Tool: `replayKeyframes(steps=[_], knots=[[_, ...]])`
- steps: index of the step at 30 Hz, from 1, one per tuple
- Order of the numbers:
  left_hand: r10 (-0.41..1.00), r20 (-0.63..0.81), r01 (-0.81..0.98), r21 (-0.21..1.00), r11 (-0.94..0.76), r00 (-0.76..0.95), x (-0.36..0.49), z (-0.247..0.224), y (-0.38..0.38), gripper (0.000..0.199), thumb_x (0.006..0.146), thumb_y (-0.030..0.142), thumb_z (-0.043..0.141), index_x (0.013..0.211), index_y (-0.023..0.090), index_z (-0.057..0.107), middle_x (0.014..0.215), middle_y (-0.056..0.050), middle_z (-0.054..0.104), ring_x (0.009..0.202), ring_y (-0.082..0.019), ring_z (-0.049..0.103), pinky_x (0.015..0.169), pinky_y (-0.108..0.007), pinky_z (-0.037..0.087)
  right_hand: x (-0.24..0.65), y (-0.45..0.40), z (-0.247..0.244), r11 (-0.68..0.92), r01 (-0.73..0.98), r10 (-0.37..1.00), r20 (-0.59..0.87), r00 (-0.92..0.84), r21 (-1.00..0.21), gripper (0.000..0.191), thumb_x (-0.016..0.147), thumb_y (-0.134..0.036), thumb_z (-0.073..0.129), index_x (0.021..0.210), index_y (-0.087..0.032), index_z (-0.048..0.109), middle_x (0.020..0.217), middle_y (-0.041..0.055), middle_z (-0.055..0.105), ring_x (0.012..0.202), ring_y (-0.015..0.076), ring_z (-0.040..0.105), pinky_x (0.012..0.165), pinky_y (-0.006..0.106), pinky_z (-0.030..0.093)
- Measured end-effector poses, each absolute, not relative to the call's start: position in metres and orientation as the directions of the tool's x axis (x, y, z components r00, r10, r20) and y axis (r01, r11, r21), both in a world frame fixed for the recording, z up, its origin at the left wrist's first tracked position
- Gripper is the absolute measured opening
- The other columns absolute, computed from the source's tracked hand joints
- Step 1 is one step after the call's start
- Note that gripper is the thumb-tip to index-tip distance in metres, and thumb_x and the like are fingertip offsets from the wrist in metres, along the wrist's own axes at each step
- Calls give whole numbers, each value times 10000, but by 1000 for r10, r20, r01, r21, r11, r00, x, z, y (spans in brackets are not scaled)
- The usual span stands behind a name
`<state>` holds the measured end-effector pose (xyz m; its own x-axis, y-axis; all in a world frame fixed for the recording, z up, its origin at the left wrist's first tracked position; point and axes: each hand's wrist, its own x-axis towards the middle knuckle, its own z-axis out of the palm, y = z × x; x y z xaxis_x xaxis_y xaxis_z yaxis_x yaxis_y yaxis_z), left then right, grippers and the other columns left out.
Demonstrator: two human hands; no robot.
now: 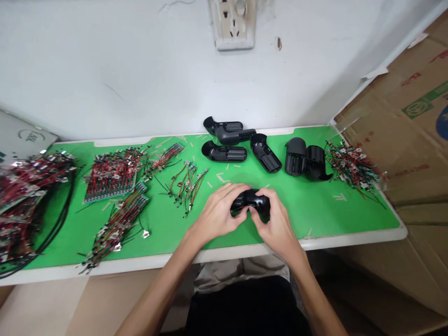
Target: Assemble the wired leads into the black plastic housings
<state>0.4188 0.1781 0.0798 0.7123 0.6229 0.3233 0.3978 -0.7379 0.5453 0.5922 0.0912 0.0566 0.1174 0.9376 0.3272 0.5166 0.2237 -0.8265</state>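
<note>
Between both hands, near the front edge of the green tabletop, is a curved black plastic housing [252, 197]. My left hand [226, 207] is closed around its left end, with the thumb tip pressing at the middle. From the other side my right hand [275, 214] grips the right end, its thumb meeting the left one. What lies under the thumbs is hidden. Beyond the hands lie similar bent black housings [226, 153], [266, 154] turned various ways, some showing ribbed slots inside.
Bundles of small green circuit boards with red and black wires [112, 172] cover the left side. A few loose wired boards [189, 184] lie left of the hands. Another wire pile [353, 165] sits at right, beside cardboard boxes [395, 135]. A power socket [234, 25] is on the wall.
</note>
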Motion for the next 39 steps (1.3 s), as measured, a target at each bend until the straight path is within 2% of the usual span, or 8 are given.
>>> replayKeyframes(steps=[6, 14, 26, 34, 39], knots=[[624, 381, 377, 548, -747, 683, 420, 77, 177, 457, 847, 201, 642, 1300, 224, 588, 1247, -76, 717, 1127, -237, 687, 1073, -453, 532, 589, 92, 54, 215, 528, 928, 340, 151, -822, 260, 976, -232, 563, 1225, -240, 489, 1127, 84, 595, 1063, 269, 592, 946, 432, 492], [640, 363, 398, 552, -733, 677, 421, 76, 174, 492, 843, 184, 629, 1330, 218, 573, 1297, -77, 704, 1171, -234, 679, 1136, -475, 494, 583, 91, 52, 188, 521, 923, 331, 195, -833, 275, 963, -221, 578, 1223, -249, 493, 1118, 81, 583, 1049, 272, 586, 947, 442, 481], [655, 368, 431, 530, -731, 660, 424, 73, 172, 461, 837, 182, 611, 1298, 189, 590, 1282, -87, 706, 1133, -253, 678, 1043, -462, 537, 583, 93, 53, 180, 488, 927, 314, 206, -854, 290, 961, -208, 584, 1232, -250, 489, 1120, 71, 579, 1053, 264, 575, 933, 419, 469], [662, 368, 449, 516, -729, 653, 424, 78, 169, 383, 874, 213, 613, 1257, 211, 603, 1212, -54, 728, 1100, -232, 678, 1024, -415, 542, 591, 89, 48, 201, 422, 943, 291, 162, -884, 306, 983, -217, 559, 1274, -250, 470, 1244, 84, 557, 1204, 258, 541, 1056, 429, 419], [671, 384, 474, 493, -729, 634, 425, 75, 167, 408, 856, 207, 621, 1264, 209, 606, 1216, -59, 724, 1095, -242, 674, 1006, -417, 549, 592, 88, 49, 194, 455, 942, 295, 160, -869, 289, 973, -221, 565, 1248, -253, 485, 1200, 76, 573, 1137, 257, 566, 1010, 425, 438]])
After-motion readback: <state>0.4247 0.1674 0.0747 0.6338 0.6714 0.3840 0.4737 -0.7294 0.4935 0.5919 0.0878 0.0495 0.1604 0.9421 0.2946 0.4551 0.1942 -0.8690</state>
